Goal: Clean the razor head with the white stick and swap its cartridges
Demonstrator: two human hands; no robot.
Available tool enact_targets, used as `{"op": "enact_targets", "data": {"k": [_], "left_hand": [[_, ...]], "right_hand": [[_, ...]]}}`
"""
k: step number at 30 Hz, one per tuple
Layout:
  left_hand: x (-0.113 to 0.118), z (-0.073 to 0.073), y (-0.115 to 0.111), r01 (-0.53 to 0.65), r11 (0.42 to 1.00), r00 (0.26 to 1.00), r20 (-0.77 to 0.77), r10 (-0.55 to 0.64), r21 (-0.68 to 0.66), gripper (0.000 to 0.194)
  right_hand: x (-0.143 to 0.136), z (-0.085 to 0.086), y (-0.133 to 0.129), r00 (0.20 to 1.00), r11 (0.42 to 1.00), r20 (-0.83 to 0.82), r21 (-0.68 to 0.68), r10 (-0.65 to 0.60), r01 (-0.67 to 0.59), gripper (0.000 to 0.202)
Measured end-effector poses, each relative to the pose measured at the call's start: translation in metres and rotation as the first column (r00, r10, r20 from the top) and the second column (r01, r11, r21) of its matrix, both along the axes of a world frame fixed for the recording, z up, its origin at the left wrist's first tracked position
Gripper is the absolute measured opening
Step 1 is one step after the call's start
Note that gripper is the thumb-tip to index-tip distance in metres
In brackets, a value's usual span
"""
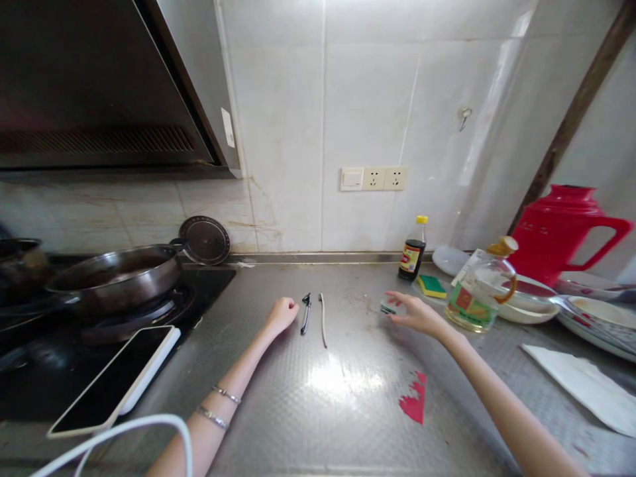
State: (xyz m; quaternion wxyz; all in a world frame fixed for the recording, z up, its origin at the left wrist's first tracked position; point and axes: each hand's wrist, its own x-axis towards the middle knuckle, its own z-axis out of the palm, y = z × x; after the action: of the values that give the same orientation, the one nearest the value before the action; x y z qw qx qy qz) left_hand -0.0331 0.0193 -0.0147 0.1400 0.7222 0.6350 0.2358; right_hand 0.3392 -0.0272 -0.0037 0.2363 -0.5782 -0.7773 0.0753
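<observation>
Bottle label (411, 257): print illegible.
Left hand (283, 314) loosely clenched; right hand (413, 312) at small green item (387, 309), cannot tell whether grasping.

Small item (387, 309) at the right hand (415, 314): too small to identify, grip uncertain. Left hand (282, 313): curled fingertips hidden. Range hood (94, 79), leftmost pot (24, 257) and patterned plate (602, 317): cut off by the picture's edges. Cable (149, 419): leaves at the bottom. Dark bottle (412, 254): label print illegible.
</observation>
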Motion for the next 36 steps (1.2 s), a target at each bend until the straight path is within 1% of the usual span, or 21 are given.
{"op": "enact_targets", "data": {"k": [3, 6, 9, 13, 18, 22, 24, 27, 29, 32, 34, 36], "left_hand": [[0.000, -0.001, -0.002, -0.006, 1.000, 1.000, 0.001, 0.006, -0.002, 0.024], [-0.002, -0.002, -0.001, -0.006, 1.000, 1.000, 0.003, 0.006, 0.018, 0.024], [-0.007, -0.004, 0.001, 0.030, 0.998, 0.999, 0.014, -0.030, 0.054, 0.025], [-0.012, -0.006, 0.005, 0.078, 0.992, 0.996, 0.042, -0.082, 0.099, 0.026], [-0.012, -0.011, 0.006, 0.114, 0.985, 0.990, 0.072, -0.124, 0.129, 0.027], [-0.011, -0.014, 0.006, 0.118, 0.980, 0.988, 0.076, -0.132, 0.162, 0.027], [-0.011, -0.015, 0.007, 0.098, 0.976, 0.991, 0.073, -0.114, 0.195, 0.029], [-0.013, -0.016, 0.008, 0.033, 0.969, 0.996, 0.070, -0.051, 0.246, 0.029], [-0.016, -0.015, 0.009, -0.012, 0.962, 0.998, 0.056, -0.004, 0.275, 0.029], [-0.021, -0.013, 0.009, -0.039, 0.941, 0.999, -0.002, 0.042, 0.336, 0.029], [-0.027, -0.010, 0.009, -0.020, 0.917, 0.997, -0.062, 0.048, 0.398, 0.029], [-0.034, -0.007, 0.010, 0.026, 0.896, 0.991, -0.131, 0.035, 0.443, 0.027]], "right_hand": [[-0.042, 0.009, 0.009, 0.994, 0.993, 0.017, -0.026, 0.112, -0.112, 0.060], [-0.076, 0.010, 0.017, 0.982, 0.981, 0.040, -0.051, 0.187, -0.185, 0.065], [-0.098, 0.007, 0.024, 0.970, 0.971, 0.077, -0.084, 0.232, -0.226, 0.068], [-0.111, 0.003, 0.028, 0.962, 0.965, 0.094, -0.083, 0.256, -0.249, 0.069], [-0.113, -0.001, 0.028, 0.959, 0.959, 0.053, -0.058, 0.279, -0.276, 0.069], [-0.114, -0.006, 0.030, 0.949, 0.950, 0.036, -0.024, 0.313, -0.312, 0.064], [-0.114, -0.009, 0.031, 0.948, 0.948, 0.029, -0.008, 0.318, -0.318, 0.062], [-0.112, -0.014, 0.032, 0.954, 0.953, 0.008, 0.044, 0.299, -0.299, 0.060], [-0.108, -0.017, 0.033, 0.966, 0.962, -0.022, 0.097, 0.258, -0.255, 0.056], [-0.094, -0.020, 0.035, 0.991, 0.976, -0.027, 0.174, 0.134, -0.127, 0.048], [-0.080, -0.023, 0.037, 0.999, 0.977, 0.020, 0.210, 0.029, -0.033, 0.045], [-0.063, -0.028, 0.041, 0.995, 0.972, 0.075, 0.231, -0.072, 0.053, 0.043]]}}
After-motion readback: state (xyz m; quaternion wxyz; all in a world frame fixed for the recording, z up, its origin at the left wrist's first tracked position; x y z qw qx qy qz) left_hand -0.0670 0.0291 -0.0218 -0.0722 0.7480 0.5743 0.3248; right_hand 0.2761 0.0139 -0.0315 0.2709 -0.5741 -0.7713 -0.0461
